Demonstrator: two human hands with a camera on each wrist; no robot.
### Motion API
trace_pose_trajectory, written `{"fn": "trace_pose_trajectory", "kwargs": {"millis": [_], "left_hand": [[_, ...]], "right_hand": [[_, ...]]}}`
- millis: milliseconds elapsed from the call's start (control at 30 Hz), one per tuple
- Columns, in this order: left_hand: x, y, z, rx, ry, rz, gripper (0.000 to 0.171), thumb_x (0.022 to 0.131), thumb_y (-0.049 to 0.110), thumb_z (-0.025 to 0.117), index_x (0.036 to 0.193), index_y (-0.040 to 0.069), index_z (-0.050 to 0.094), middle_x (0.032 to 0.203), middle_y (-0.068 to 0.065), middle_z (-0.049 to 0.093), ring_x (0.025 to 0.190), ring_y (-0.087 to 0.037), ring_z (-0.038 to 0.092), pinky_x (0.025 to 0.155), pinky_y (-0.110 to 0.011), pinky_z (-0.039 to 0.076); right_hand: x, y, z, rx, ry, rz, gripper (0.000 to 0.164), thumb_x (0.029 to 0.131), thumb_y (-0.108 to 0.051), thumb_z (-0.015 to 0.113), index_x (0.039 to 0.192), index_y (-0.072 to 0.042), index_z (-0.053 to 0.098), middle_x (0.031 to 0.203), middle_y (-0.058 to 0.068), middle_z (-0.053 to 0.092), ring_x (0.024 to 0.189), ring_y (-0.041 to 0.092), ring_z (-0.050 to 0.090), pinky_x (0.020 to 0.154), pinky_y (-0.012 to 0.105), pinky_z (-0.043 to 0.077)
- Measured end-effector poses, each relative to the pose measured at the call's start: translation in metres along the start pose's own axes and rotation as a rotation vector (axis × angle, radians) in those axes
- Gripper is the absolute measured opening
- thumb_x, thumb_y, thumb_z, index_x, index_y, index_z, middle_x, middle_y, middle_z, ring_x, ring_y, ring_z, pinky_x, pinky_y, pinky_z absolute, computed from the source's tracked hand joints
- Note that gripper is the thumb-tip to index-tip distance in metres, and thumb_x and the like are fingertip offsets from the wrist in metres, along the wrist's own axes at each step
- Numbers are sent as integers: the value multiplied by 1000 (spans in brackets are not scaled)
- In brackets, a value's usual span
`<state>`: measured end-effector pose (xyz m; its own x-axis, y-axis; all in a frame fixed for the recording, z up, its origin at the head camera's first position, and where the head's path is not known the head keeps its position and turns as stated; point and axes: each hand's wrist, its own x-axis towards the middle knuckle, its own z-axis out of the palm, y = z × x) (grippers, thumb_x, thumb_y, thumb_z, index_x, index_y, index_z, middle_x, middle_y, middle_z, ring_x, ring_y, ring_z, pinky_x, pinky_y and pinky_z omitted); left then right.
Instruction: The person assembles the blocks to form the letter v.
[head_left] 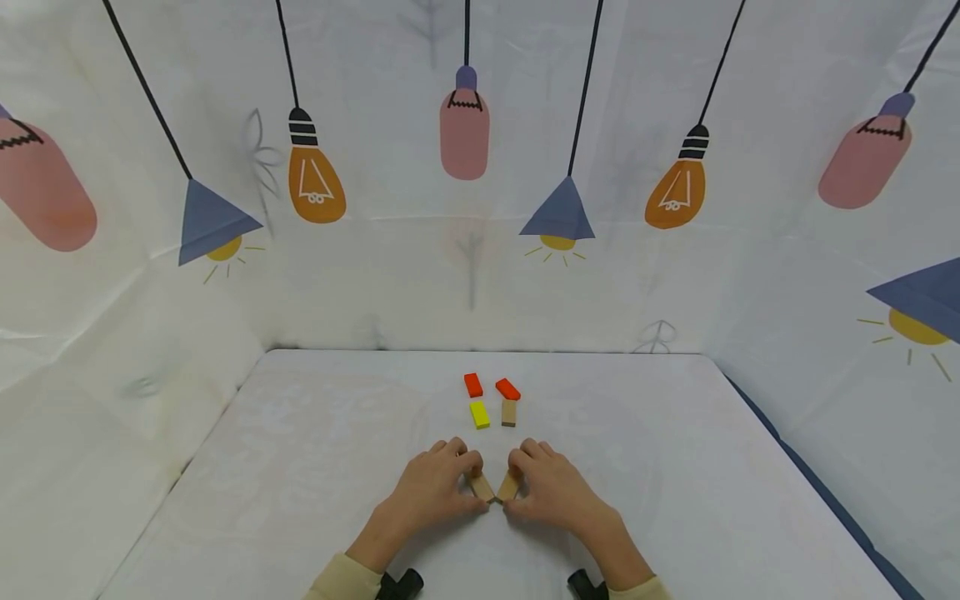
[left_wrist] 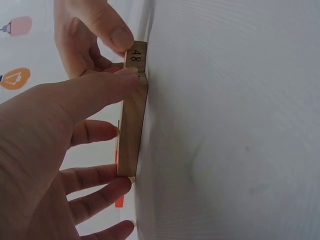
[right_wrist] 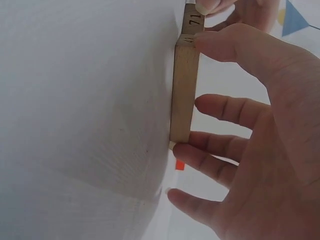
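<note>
Left hand (head_left: 438, 483) pinches wooden block 71 (head_left: 482, 487), right hand (head_left: 553, 487) pinches wooden block 48 (head_left: 507, 487); near ends meet, V on white table (head_left: 300, 458). Looks like alignment; next likely needs even release.

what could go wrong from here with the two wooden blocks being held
The left wooden block and right wooden block meet, or nearly meet, at an angle at their near ends, so pushing one may knock the other askew.

The yellow block and third wooden block lie just beyond the left hand and right hand; sliding forward might bump them.
</note>
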<state>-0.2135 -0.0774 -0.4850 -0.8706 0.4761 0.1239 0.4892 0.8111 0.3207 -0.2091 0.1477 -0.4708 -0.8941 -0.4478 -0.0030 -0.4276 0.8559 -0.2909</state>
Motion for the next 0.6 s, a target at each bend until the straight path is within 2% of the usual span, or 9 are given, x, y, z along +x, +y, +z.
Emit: {"fn": "trace_pose_trajectory", "kwargs": {"millis": [367,600], "left_hand": [[-1,3,-2,6,-22,-12,37,75,58,78,96,32,63,100,8,56,86,-10,48,68,-30,43],[0,4,0,27,12,13,35,75,56,79,94,30,63,104,7,58,91,-11,51,78,-38,49]], "right_hand": [[-1,0,-5,52,-35,24,25,79,-41,74,95,-27,60,95,-11,52,87,10,45,74,29,42],[-2,4,-9,100,-42,8,21,80,-39,74,92,-28,62,104,-11,56,92,10,49,78,33,46]]}}
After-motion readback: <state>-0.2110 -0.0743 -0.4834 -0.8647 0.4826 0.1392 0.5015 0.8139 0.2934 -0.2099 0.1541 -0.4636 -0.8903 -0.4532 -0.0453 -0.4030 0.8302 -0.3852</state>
